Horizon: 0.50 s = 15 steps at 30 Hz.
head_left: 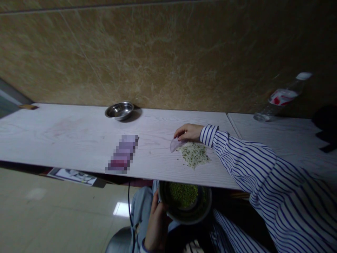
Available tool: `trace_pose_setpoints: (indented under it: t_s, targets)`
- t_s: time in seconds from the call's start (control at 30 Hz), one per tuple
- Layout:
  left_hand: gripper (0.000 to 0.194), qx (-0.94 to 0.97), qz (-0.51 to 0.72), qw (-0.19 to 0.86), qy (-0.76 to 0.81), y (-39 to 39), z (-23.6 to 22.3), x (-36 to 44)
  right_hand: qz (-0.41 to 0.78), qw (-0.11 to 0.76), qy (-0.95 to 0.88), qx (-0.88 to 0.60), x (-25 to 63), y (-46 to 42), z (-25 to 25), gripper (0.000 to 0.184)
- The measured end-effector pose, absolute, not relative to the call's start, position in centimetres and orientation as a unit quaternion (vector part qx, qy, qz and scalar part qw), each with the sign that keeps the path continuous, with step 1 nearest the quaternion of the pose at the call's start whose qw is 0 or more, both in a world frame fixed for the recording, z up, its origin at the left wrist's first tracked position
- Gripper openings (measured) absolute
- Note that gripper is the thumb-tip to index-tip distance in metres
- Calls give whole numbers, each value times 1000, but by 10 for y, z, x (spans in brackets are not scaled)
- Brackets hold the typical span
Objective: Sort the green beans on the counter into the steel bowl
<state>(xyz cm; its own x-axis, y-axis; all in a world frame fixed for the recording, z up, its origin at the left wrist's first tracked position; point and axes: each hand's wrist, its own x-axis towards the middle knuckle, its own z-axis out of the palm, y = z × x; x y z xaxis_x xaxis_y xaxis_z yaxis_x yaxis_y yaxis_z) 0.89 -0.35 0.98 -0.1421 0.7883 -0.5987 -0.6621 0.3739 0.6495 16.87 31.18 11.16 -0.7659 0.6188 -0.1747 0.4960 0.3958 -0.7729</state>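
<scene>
My right hand (188, 132) pinches a thin, translucent plastic piece with a curved edge (176, 144), tilted against the tabletop. Just beside that piece, a spread-out pile of pale grains mixed with small green beans (195, 155) lies on the table. Below the table's front edge, my left hand (158, 211) grips the rim of a metal bowl (189, 218) over the lap. Small green beans (183, 194) cover part of the bowl's bottom. The left thumb shows at the rim, while the other fingers are mostly hidden under the bowl.
On the pale wood-grain table (65, 140) stand a small steel bowl (119, 111) near the wall and a clear plastic bottle (283, 97) at right. A pixelated flat object (122, 153) lies left of the grains. A dark item (326, 126) sits far right; a cable (129, 200) hangs below.
</scene>
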Motion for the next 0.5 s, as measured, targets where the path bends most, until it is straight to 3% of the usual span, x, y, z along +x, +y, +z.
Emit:
trace_pose_setpoints:
  t_s: [0.33,0.5]
  targets:
    - [73,78,564,648,505,-6,6,11,441,-18,-848,-293,187,293,132,24]
    - [78,69,575,659,480,-5,7,16,384,24,-859,-339,216,281,149,28]
